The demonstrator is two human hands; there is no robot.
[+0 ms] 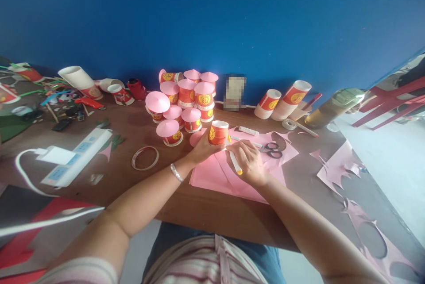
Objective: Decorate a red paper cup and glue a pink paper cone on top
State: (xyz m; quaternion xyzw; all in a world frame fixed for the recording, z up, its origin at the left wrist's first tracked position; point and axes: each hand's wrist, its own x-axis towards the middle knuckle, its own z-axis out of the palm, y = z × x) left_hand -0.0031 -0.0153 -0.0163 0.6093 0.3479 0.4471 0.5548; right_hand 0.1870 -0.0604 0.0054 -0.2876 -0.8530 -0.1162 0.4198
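Note:
My left hand is closed around the lower part of a red paper cup with a yellow print and a white rim. The cup stands upright above pink paper sheets. Close against its right side, my right hand grips a slim white pen-like tool with a yellow end. Its working tip is too small to make out. Black-handled scissors lie on the paper just beyond my right hand. A round pink paper piece shows behind my left hand.
Several red cups with pink cone tops stand at the back left. Stacked cups, a tape roll and a gold-coloured bottle are at the back right. A power strip lies left; pink offcuts lie right.

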